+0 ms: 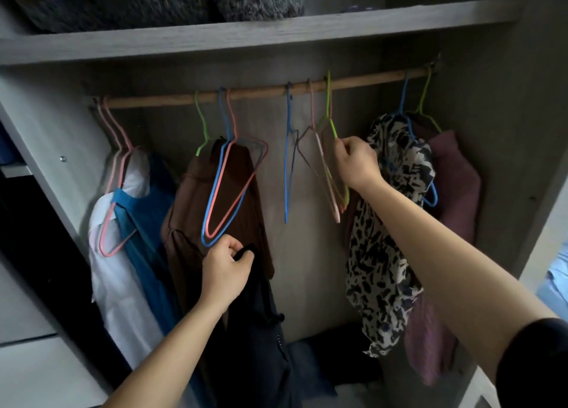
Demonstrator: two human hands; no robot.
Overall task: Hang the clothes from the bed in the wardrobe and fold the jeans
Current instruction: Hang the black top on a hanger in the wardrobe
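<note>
Left hand (pixel 226 272) grips a dark garment (pixel 258 330) hanging straight down. Right hand (pixel 358 164) pinches a green hanger (pixel 333 129) on the rail (pixel 261 91)

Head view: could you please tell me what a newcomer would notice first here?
The two hands in the wardrobe stand out. The right hand pinches a green hanger near the middle of the rod, and the left hand, lower and central, grips a dark garment. Next comes the black-and-white patterned garment hanging towards the rod's right end.
</note>
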